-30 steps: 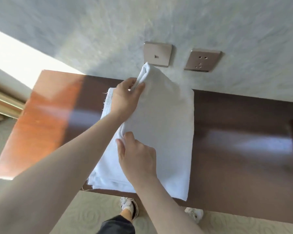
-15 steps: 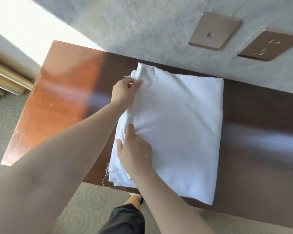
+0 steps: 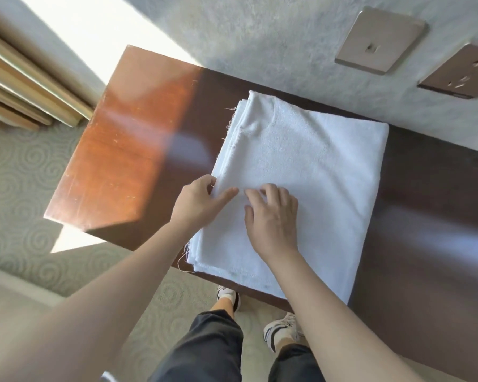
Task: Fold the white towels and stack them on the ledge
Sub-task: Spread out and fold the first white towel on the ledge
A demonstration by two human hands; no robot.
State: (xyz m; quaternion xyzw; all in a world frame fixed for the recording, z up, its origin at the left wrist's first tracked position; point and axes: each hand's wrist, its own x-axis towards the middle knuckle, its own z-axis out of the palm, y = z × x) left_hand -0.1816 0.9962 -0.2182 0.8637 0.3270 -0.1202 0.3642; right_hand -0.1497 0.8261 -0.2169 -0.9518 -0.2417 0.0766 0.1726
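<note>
1. The left hand (image 3: 198,201) no longer pinches the far corner of the folded white towel (image 3: 309,172); it now sits at the near left edge, beside the right hand (image 3: 271,219).
2. That far corner now lies flat.
3. The right hand's fingers now spread on the towel.

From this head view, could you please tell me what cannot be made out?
- How many towels the white towel stack holds: top layer covers them.
- Left hand fingertips: tucked under the stack's edge.
- Wooden ledge right end: cut off by the frame.
- Wall socket: partly cropped.
</note>
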